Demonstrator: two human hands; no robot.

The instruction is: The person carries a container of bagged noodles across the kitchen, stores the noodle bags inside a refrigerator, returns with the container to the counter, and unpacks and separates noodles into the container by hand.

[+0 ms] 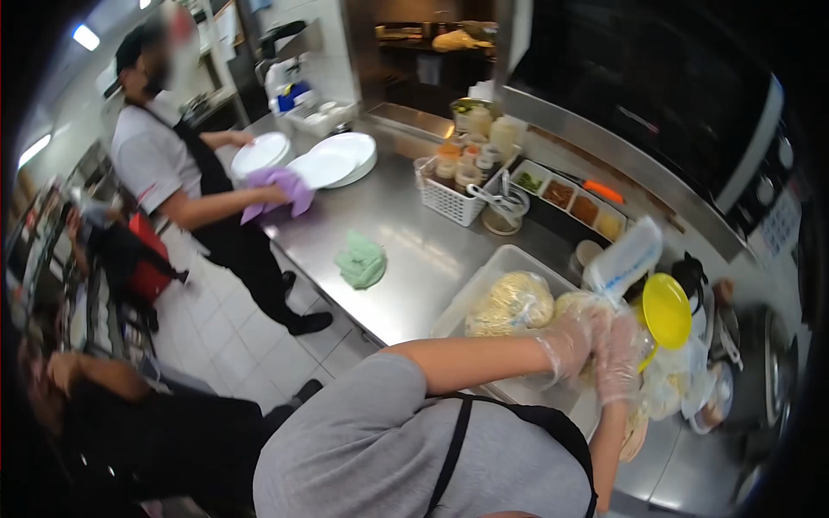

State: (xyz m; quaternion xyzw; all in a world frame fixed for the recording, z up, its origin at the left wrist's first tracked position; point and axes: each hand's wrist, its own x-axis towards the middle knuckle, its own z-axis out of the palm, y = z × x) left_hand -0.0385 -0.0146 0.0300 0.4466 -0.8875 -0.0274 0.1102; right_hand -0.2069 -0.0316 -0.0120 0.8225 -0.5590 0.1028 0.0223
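My left hand [571,339] and my right hand [617,347], both in clear plastic gloves, are together over the right part of a translucent tub [471,289]. Their fingers are closed round the gathered neck of a clear plastic bag [623,259] with blue print, whose loose top sticks up beyond them. The lower part of this bag is mostly hidden by my hands. Beside them in the tub lies a clear bag of pale noodles [511,304]. Just right of my right hand is a yellow round utensil [666,311].
A white basket of bottles [451,200] and a tray of toppings [566,200] with an orange-handled tool [603,191] line the counter's back. A crumpled green cloth [360,260] lies on the steel. At left, a co-worker [164,155] holds a purple cloth [281,192] by white plates [332,162].
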